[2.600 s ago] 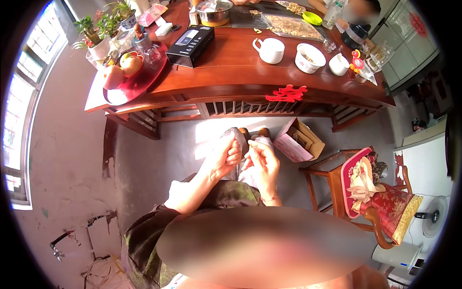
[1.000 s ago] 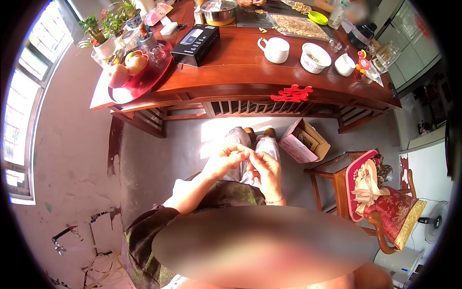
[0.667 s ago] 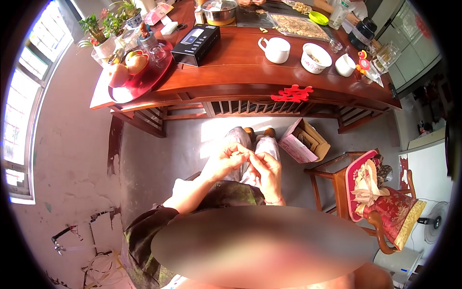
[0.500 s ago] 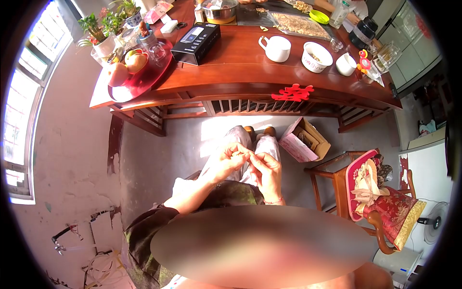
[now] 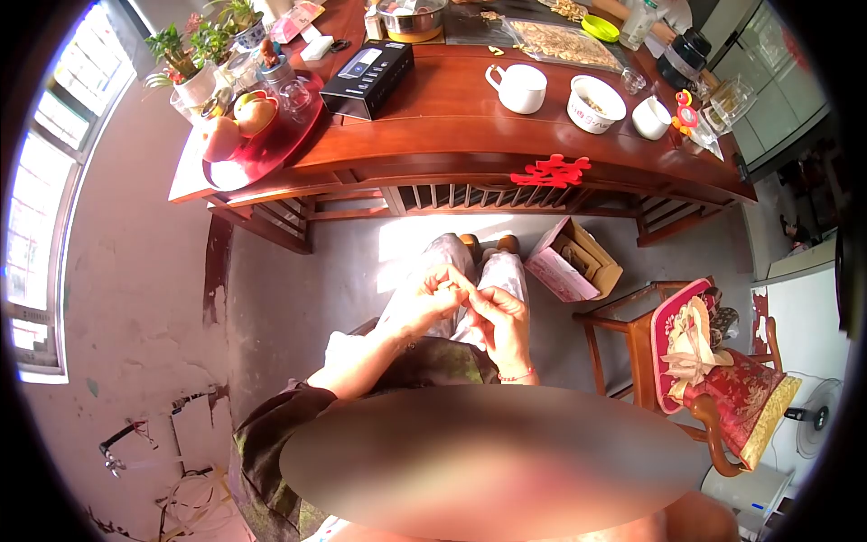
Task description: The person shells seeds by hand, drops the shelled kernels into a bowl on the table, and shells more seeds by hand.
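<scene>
My left hand (image 5: 437, 300) is closed above my lap, its fingers curled in and its thumb and forefinger meeting my right hand. My right hand (image 5: 504, 322) is pinched, its fingertips touching those of the left; a thin red band circles that wrist. Whatever lies between the fingertips is too small or hidden to make out. Below both hands are my light trousers (image 5: 445, 255). On the floor just beyond my right hand stands an open pink cardboard box (image 5: 562, 276) with brownish contents.
A long reddish wooden table (image 5: 433, 154) spans the front. On it are a white teapot-like cup (image 5: 522, 88), a white bowl (image 5: 597, 105), a black box (image 5: 370, 79) and a red tray (image 5: 307, 135) with fruit. A cushioned wooden chair (image 5: 664, 388) stands right; another person's hand (image 5: 664, 33) shows behind.
Both hands stay together above my lap, with only a slight shift of the fingers. The view has moved very little; nothing else has visibly changed place.
</scene>
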{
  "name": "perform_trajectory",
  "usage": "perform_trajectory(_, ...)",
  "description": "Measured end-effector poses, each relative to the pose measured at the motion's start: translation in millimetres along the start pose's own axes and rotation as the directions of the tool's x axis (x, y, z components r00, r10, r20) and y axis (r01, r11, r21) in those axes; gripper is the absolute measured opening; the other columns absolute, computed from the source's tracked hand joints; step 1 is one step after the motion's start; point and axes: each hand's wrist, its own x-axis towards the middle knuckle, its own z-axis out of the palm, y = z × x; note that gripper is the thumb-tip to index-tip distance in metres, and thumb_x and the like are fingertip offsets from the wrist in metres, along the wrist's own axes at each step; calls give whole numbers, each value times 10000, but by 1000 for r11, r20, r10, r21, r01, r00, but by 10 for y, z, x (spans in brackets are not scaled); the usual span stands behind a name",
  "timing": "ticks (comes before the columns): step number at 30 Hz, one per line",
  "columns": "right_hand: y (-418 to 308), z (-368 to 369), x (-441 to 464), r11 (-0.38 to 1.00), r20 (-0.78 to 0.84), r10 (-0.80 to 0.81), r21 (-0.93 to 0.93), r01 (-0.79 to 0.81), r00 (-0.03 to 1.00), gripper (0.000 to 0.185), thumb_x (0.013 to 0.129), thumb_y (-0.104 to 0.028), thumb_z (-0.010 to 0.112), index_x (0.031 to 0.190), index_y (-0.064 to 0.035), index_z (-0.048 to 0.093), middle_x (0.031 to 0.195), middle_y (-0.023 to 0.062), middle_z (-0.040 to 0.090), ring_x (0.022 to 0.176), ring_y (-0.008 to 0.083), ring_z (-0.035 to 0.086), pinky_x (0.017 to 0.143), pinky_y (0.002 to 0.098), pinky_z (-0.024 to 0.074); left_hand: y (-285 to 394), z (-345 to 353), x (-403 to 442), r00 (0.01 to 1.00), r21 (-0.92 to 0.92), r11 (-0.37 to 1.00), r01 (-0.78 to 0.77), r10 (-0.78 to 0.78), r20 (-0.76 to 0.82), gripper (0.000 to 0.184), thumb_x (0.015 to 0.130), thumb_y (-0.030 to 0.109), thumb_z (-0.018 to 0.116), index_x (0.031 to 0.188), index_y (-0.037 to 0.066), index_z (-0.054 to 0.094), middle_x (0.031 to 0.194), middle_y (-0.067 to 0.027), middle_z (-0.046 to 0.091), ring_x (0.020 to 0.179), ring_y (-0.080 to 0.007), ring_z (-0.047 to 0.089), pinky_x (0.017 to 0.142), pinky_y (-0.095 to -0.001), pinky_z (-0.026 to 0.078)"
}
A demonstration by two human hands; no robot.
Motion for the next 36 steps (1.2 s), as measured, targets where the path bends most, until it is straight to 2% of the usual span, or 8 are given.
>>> perform_trajectory(9,-33,16,-39,995,19,-24,-101,25,1000,162,907,-149,597,806,-25,617,617,21,567,407,64,467,345,195,340,42,-23,-1,997,4,997,83,-83,7,87,815,75,602,876,17,622,613,51,508,469,-16,334,438,-189,232)
perform_trajectory(15,-55,19,-78,978,16,-48,-201,50,999,171,909,-164,589,820,-22,616,626,22,567,424,63,474,350,199,340,92,-5,-5,999,179,984,9,-17,47,79,820,80,624,876,25,631,620,68,504,490,-2,330,447,-181,232)
perform_trajectory(22,-5,-90,-23,993,115,110,18,-113,987,158,912,-164,582,831,-31,607,635,21,575,416,67,476,345,193,330,102,-38,-19,996,136,989,50,-60,67,68,817,80,640,818,26,600,625,45,513,494,-5,332,444,-187,233)
perform_trajectory(27,-43,-37,-53,993,124,112,32,-117,986,161,915,-168,582,849,-24,610,632,24,576,413,70,479,342,192,323,-20,-135,24,994,22,995,102,-103,33,64,814,70,627,822,12,601,604,17,522,458,-21,348,416,-196,236)
perform_trajectory(30,0,-26,-48,998,112,57,-46,-52,992,174,920,-173,584,851,-15,605,630,28,578,427,65,494,351,194,337,4,-98,34,992,-58,990,126,-126,8,67,824,72,620,824,6,606,582,19,507,435,-26,342,406,-195,234)
perform_trajectory(31,17,4,-53,966,84,-84,-239,102,993,174,922,-173,585,854,-14,603,629,25,580,436,60,500,359,198,351,7,-92,31,992,-59,990,128,-128,9,67,824,72,620,824,6,606,582,19,507,435,-26,342,406,-195,234)
perform_trajectory(33,9,78,-88,778,63,-331,-547,310,942,146,924,-156,587,880,-17,600,627,9,582,458,47,503,388,210,382,4,-75,45,995,-37,995,93,-94,-27,58,834,65,607,833,7,614,563,25,488,415,-28,320,396,-196,224)
perform_trajectory(36,46,34,-43,600,154,-473,-665,445,868,118,925,-109,574,972,-3,593,660,29,580,519,57,498,461,225,394,-61,-99,74,998,6,999,36,-35,-60,52,841,52,591,844,8,619,552,33,469,409,-24,300,393,-196,210)
